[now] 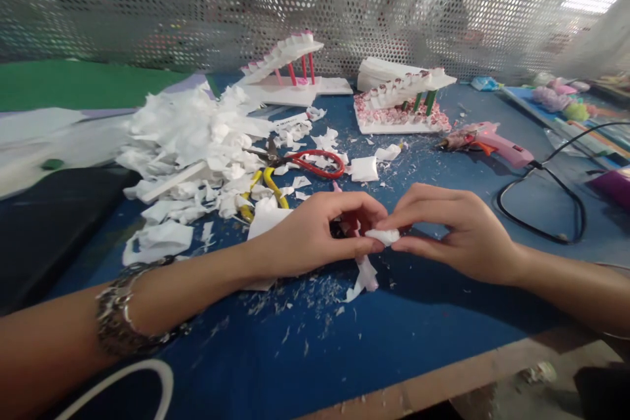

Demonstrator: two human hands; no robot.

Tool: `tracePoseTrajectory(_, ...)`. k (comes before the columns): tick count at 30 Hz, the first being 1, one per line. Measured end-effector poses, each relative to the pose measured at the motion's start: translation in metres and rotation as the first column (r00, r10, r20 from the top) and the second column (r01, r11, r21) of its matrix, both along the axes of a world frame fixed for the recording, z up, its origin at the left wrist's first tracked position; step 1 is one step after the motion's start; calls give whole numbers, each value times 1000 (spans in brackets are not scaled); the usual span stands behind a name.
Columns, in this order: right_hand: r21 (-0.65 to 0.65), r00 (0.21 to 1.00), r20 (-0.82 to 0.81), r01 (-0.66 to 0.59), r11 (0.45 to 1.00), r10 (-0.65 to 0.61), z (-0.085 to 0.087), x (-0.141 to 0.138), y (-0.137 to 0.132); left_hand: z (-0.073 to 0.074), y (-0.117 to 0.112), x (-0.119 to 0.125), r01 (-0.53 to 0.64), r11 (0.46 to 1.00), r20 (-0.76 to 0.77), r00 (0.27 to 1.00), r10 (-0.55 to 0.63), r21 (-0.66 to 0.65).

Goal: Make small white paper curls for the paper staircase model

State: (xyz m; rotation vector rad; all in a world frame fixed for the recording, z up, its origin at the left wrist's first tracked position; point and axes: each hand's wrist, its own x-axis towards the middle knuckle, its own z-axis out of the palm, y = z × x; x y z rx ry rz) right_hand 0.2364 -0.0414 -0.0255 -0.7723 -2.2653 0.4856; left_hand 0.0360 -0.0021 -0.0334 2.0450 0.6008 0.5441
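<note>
My left hand and my right hand meet low over the blue table. Both pinch one small white foam piece between fingertips and thumbs. A pink stick and a dark object sit inside my left fingers, partly hidden. A white paper scrap lies just under the hands. My left wrist wears a metal bracelet.
A heap of white foam scraps lies to the left. Red-handled scissors and yellow-handled pliers sit behind my hands. Two white foam models stand at the back. A pink glue gun with black cable lies right.
</note>
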Motion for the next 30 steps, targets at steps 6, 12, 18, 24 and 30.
tracePoseTrajectory(6, 25, 1000, 17, -10, 1000, 10, 3, 1, -3, -1, 1, -2, 7, 1000, -15, 1000, -8, -8)
tracePoseTrajectory(12, 72, 998, 55, 36, 997, -40, 2, 2, -1, 0, 2, -3, 19, 1000, -15, 1000, -19, -8)
tracePoseTrajectory(18, 75, 966, 46, 251, 965, -255, -3, 7, 5, -2, -1, -2, -55, 991, 45, 997, 61, -121)
tracePoseTrajectory(24, -32, 953, 20, 304, 952, -303, -9, 11, 8, -3, -2, -2, -79, 972, 113, 988, 106, -220)
tracePoseTrajectory(30, 48, 959, 95, 264, 963, -267, -7, 11, 10, -6, -1, -2, -132, 970, 178, 969, 169, -202)
